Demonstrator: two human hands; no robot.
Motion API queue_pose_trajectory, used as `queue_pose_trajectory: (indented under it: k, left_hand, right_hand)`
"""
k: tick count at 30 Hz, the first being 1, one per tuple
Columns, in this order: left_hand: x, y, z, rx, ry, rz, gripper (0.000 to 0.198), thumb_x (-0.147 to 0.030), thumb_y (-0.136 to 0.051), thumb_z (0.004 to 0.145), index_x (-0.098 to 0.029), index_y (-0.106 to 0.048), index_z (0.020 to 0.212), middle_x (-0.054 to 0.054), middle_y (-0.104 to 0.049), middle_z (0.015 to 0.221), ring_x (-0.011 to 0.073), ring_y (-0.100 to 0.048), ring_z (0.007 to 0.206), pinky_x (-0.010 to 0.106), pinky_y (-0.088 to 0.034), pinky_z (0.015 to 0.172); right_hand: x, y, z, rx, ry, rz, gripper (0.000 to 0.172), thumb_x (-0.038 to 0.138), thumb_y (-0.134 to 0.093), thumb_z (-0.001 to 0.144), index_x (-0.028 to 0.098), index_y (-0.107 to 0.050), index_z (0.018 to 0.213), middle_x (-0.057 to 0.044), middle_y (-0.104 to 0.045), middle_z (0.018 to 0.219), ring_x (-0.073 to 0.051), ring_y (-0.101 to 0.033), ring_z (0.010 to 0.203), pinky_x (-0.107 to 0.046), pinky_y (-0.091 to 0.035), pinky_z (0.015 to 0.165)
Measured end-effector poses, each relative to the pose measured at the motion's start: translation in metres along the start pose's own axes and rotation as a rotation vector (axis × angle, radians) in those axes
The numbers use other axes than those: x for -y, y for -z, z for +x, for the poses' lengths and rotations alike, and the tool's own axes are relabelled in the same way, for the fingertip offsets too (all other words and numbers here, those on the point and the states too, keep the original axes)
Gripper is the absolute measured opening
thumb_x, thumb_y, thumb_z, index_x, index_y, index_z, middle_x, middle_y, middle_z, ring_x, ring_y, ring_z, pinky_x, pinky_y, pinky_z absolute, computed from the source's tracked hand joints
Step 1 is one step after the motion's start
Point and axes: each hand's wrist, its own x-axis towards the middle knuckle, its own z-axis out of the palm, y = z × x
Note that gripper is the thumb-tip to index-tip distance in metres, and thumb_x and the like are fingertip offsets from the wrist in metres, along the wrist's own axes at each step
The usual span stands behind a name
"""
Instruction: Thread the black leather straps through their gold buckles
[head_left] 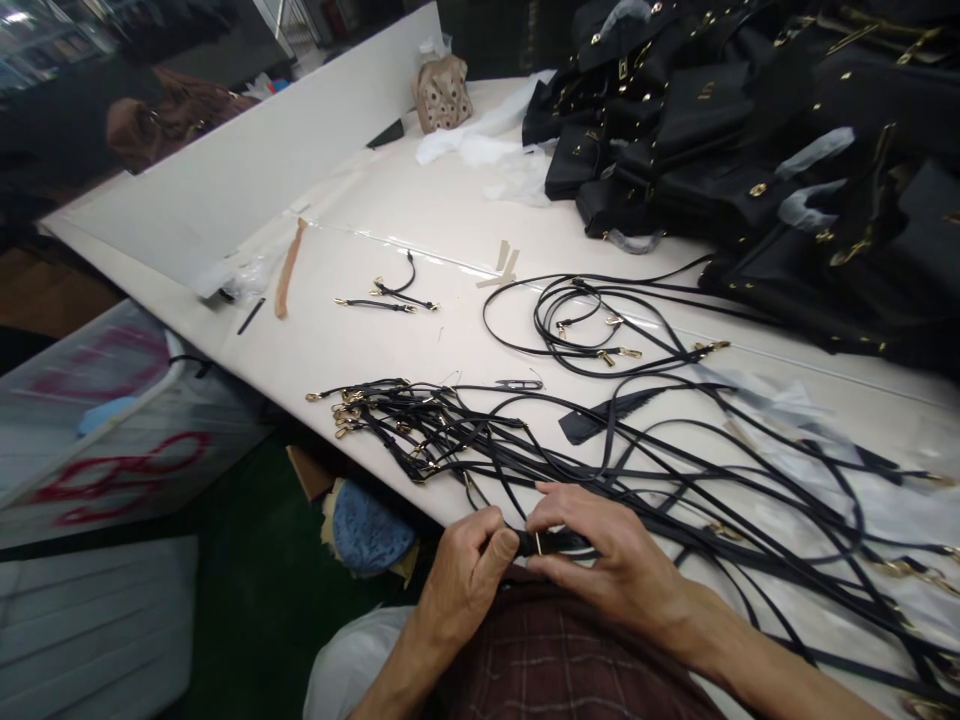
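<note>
At the table's near edge, my left hand (466, 562) is closed on a black strap (559, 541), thumb pressed down over it. My right hand (611, 545) curls around the same strap just to the right, fingers and thumb on either side of a gold-coloured buckle or ring (538, 543). Part of the strap is hidden inside both hands. Right beyond my hands lies a tangled bundle of thin black straps (480, 440), with gold clasps (349, 410) gathered at its left end.
Small thread snips (519, 384) lie behind the bundle. Coiled straps (577, 345) and short clasped straps (390, 302) are farther back. Black handbags (675, 150) are piled at the right rear. A white panel (285, 140) rises along the table's far left edge; bins (127, 420) stand below left.
</note>
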Motion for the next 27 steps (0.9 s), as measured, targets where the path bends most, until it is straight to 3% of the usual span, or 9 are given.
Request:
queue_pose_trajectory:
  k: [4,8,10,13,15,18,24,27]
  left_hand:
    - [-0.003,0.000,0.001,0.134,0.074,-0.162,0.047,-0.057,-0.042,0.092,-0.019,-0.037,0.064,-0.005,-0.035,0.062,0.0113,-0.034,0.060,0.025,-0.026,0.056]
    - [-0.008,0.001,-0.001,0.236,0.096,-0.331,0.050,-0.063,-0.055,0.083,-0.018,-0.042,0.065,-0.005,-0.038,0.063,0.0107,-0.033,0.061,0.024,-0.025,0.055]
    - [-0.009,0.001,-0.004,0.279,0.123,-0.403,0.051,-0.063,-0.060,0.079,-0.018,-0.042,0.065,-0.004,-0.039,0.065,0.0104,-0.033,0.062,0.023,-0.025,0.056]
    - [-0.008,0.001,-0.006,0.282,0.165,-0.536,0.052,-0.064,-0.063,0.077,-0.018,-0.039,0.064,-0.004,-0.038,0.063,0.0095,-0.030,0.060,0.022,-0.024,0.054]
    - [-0.007,0.000,-0.006,0.255,0.192,-0.619,0.052,-0.063,-0.064,0.077,-0.019,-0.039,0.064,-0.004,-0.038,0.063,0.0089,-0.029,0.058,0.022,-0.023,0.053]
    - [-0.008,-0.004,-0.005,0.193,0.167,-0.724,0.049,-0.059,-0.063,0.079,-0.018,-0.042,0.065,-0.004,-0.038,0.063,0.0088,-0.030,0.057,0.022,-0.025,0.053]
    - [-0.006,-0.012,-0.009,0.063,-0.002,-0.864,0.047,-0.050,-0.059,0.086,-0.019,-0.035,0.060,-0.006,-0.034,0.055,0.0079,-0.030,0.052,0.023,-0.024,0.052]
    - [0.008,-0.010,-0.015,0.102,0.042,-0.812,0.046,-0.051,-0.056,0.088,-0.019,-0.035,0.062,-0.006,-0.035,0.056,0.0074,-0.029,0.051,0.022,-0.024,0.051]
  right_hand:
    - [0.004,-0.003,-0.002,0.057,-0.042,0.091,0.014,0.022,-0.068,0.084,0.019,-0.065,0.098,-0.004,-0.071,0.090,-0.020,-0.066,0.088,-0.029,-0.050,0.084]
    - [0.005,0.002,-0.002,0.116,-0.318,0.243,0.019,0.016,-0.076,0.072,0.020,-0.066,0.088,0.001,-0.067,0.082,-0.015,-0.060,0.077,-0.024,-0.047,0.071]
    - [0.003,0.006,-0.003,0.243,-0.511,0.474,0.028,0.022,-0.080,0.067,0.020,-0.064,0.090,0.004,-0.062,0.075,-0.013,-0.057,0.069,-0.021,-0.046,0.062]
    - [0.003,0.005,-0.007,0.414,-0.672,1.011,0.044,0.052,-0.071,0.077,0.019,-0.058,0.103,0.007,-0.053,0.060,-0.006,-0.041,0.044,-0.015,-0.032,0.039]
    - [0.008,0.002,-0.008,0.325,-0.724,1.321,0.052,0.062,-0.059,0.084,0.018,-0.054,0.111,0.011,-0.041,0.052,-0.003,-0.022,0.037,-0.013,-0.021,0.034]
    - [0.022,0.003,-0.002,0.062,-0.790,1.538,0.040,0.050,-0.062,0.089,0.019,-0.055,0.114,0.014,-0.022,0.047,-0.004,-0.008,0.039,-0.012,-0.016,0.034]
    - [0.035,0.038,0.013,-0.312,-0.788,1.509,0.041,0.032,-0.076,0.079,0.022,-0.058,0.114,0.015,-0.014,0.046,-0.005,-0.002,0.041,-0.012,-0.013,0.033]
    - [0.030,0.053,0.011,-0.346,-0.769,1.455,0.040,0.030,-0.075,0.080,0.022,-0.057,0.115,0.015,-0.015,0.047,-0.005,-0.002,0.041,-0.013,-0.012,0.033]
